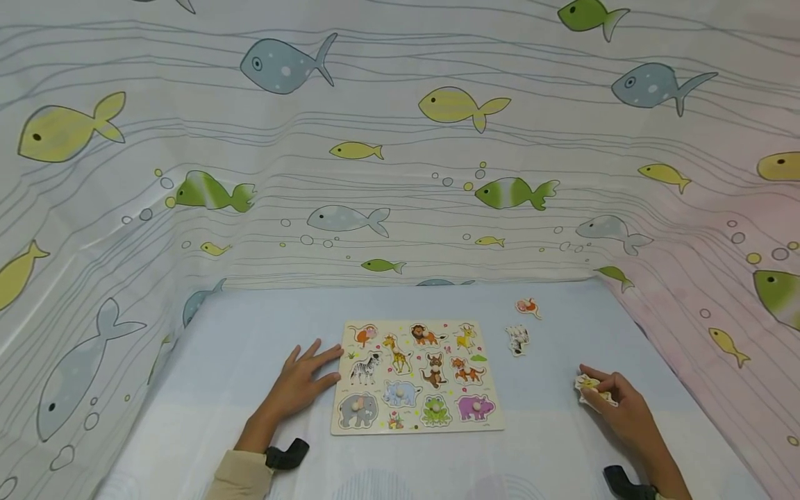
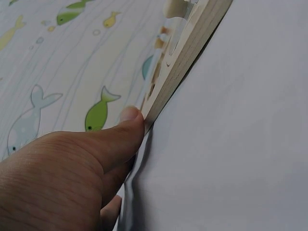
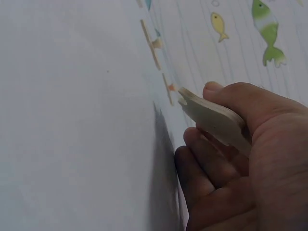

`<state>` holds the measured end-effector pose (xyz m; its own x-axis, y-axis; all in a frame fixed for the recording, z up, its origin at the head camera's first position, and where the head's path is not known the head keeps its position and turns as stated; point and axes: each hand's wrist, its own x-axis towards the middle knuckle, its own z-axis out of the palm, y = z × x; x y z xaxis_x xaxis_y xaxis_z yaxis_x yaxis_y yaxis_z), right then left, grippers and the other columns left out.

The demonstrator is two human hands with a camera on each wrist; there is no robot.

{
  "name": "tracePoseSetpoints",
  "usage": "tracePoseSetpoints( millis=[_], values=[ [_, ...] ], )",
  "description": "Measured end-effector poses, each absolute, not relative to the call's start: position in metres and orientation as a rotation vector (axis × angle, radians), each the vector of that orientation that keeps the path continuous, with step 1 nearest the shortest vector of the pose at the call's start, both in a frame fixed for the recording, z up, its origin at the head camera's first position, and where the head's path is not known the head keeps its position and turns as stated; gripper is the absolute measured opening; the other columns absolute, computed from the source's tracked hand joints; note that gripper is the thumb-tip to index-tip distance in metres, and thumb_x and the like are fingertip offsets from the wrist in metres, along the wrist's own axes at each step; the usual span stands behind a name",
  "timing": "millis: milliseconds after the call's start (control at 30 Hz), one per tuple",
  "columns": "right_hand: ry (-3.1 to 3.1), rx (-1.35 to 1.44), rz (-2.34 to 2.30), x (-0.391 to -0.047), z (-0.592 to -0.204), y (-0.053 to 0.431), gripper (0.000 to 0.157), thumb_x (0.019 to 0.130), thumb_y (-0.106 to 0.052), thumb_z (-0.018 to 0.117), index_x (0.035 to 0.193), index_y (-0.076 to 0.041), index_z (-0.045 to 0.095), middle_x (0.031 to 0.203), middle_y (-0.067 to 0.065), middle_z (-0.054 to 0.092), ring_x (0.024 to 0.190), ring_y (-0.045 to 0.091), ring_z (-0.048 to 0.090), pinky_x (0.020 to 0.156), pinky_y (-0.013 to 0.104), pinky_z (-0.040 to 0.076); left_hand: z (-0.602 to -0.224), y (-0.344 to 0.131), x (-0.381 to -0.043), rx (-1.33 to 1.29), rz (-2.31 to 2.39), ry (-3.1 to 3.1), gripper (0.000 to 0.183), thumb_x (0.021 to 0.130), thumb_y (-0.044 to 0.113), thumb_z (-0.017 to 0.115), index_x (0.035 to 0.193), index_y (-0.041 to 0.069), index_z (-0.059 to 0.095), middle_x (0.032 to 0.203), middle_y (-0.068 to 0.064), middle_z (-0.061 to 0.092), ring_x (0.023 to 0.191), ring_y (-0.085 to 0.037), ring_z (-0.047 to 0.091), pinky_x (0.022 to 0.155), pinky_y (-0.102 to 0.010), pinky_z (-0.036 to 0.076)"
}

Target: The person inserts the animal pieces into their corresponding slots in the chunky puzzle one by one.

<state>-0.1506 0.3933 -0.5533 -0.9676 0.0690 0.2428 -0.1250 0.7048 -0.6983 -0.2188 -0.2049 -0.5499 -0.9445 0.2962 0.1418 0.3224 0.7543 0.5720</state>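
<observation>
A wooden animal puzzle board (image 1: 408,425) lies flat on the table. Knobs show on its elephant (image 1: 350,414), rhino (image 1: 390,394), frog (image 1: 435,419) and hippo (image 1: 467,410). My left hand (image 1: 300,382) is spread at the board's left edge, thumb and fingertips touching it; up close, the thumb (image 2: 110,142) lies against the board's side (image 2: 180,67). Right of the board, my right hand (image 1: 625,410) pinches a wooden puzzle piece (image 1: 586,383) with yellow on its face. In the right wrist view the piece (image 3: 211,120) shows its plain pale underside between thumb and fingers.
Beyond the board's right side lie two loose pieces, an orange one (image 1: 527,306) and a black-and-white one (image 1: 517,340). A fish-patterned cloth (image 1: 400,187) rises behind and along both sides of the pale table cover (image 1: 281,312).
</observation>
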Motion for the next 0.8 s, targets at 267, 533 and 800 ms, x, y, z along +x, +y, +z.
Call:
tracePoseSetpoints(
  millis=[267,533,800],
  values=[
    [-2.604,0.153,1.193,-0.1507,-0.553,0.3933,0.017,0.094,-0.012,0.07,0.092,-0.005,0.055,0.125,0.01,0.071,0.114,-0.023,0.048,0.086,-0.003,0.035,-0.5487,-0.2049,-0.2167,-0.517,-0.968,-2.876,0.05,0.092,0.035,0.071,0.138,0.019,0.061,0.144,-0.004,0.059,0.147,-0.043,0.034,0.123,-0.062,0.008],
    [-2.632,0.127,1.17,-0.149,-0.5591,0.3976,0.011,0.094,-0.018,0.071,0.104,-0.012,0.072,0.13,-0.023,0.063,0.118,-0.027,0.044,0.09,-0.006,0.035,-0.5481,-0.2041,-0.2163,-0.523,-0.991,-2.869,0.05,0.092,0.035,0.071,0.139,0.019,0.061,0.144,-0.006,0.059,0.146,-0.043,0.035,0.123,-0.063,0.008],
    [-2.591,0.146,1.18,-0.1511,-0.561,0.3976,0.01,0.091,-0.013,0.074,0.101,-0.011,0.072,0.131,-0.028,0.058,0.117,-0.026,0.046,0.087,-0.005,0.04,-0.5479,-0.2046,-0.2174,-0.516,-0.983,-2.897,0.051,0.092,0.036,0.071,0.139,0.019,0.06,0.146,-0.005,0.057,0.148,-0.042,0.033,0.124,-0.062,0.007]
  ],
)
